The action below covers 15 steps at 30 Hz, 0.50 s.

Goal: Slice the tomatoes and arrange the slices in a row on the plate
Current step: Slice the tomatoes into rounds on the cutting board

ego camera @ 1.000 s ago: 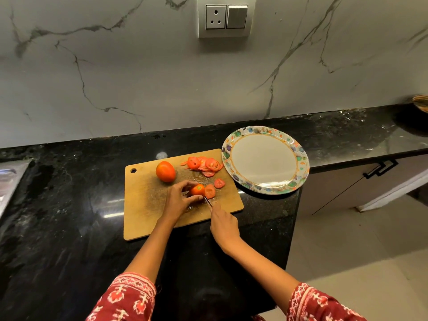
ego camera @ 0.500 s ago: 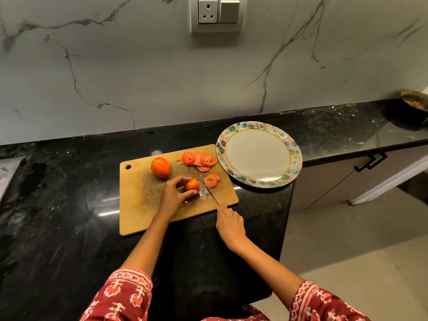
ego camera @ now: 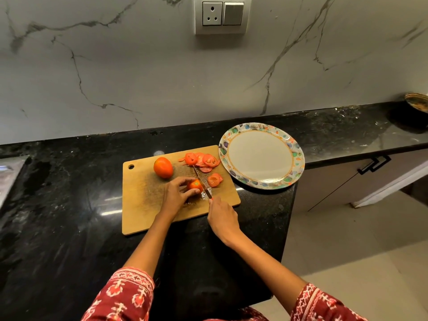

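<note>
On the wooden cutting board (ego camera: pixel 143 205) my left hand (ego camera: pixel 177 196) grips a partly cut tomato (ego camera: pixel 194 185). My right hand (ego camera: pixel 222 218) holds a knife (ego camera: pixel 202 181) by its handle, the blade lying against the tomato's right side. A whole tomato (ego camera: pixel 163 167) sits at the board's back. Several cut slices (ego camera: pixel 202 160) are piled at the board's far right corner, and two more slices (ego camera: pixel 215 180) lie right of the blade. The white plate (ego camera: pixel 297 158) with a coloured rim stands to the right of the board, with nothing on it.
The black stone counter (ego camera: pixel 69 216) ends just right of the plate, with floor beyond. A steel sink edge (ego camera: pixel 9 179) shows at far left. A marble wall with a socket (ego camera: pixel 222 17) stands behind. A dark bowl (ego camera: pixel 416 103) sits at the far right.
The right hand has brought the knife forward again, from a drawn-back position to lie against the tomato. The left hand keeps hold of the tomato piece. The camera view shifted slightly.
</note>
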Motion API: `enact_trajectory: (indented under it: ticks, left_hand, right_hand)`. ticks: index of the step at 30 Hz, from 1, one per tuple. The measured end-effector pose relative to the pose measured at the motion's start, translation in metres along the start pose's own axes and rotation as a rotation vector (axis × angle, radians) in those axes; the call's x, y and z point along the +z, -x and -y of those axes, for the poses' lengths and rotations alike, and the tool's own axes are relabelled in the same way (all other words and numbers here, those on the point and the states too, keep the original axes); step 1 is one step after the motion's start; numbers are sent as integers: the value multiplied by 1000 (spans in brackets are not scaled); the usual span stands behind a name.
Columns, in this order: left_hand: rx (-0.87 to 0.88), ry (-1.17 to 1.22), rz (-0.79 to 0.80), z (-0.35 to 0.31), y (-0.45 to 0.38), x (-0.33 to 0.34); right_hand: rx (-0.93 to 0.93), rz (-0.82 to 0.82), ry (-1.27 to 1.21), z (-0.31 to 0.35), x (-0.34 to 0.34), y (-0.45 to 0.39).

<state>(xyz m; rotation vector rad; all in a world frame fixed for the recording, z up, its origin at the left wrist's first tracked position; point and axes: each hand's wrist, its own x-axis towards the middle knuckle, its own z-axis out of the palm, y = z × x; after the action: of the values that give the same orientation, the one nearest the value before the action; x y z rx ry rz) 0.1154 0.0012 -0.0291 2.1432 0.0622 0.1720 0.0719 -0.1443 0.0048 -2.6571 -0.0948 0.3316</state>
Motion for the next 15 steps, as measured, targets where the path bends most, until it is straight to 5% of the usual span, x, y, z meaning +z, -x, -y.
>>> enact_trajectory:
  ticks: [15]
  left_hand:
    - [33,-22,-7,-1,2,1]
  right_hand:
    - [-10,-10,88,13,4,-11]
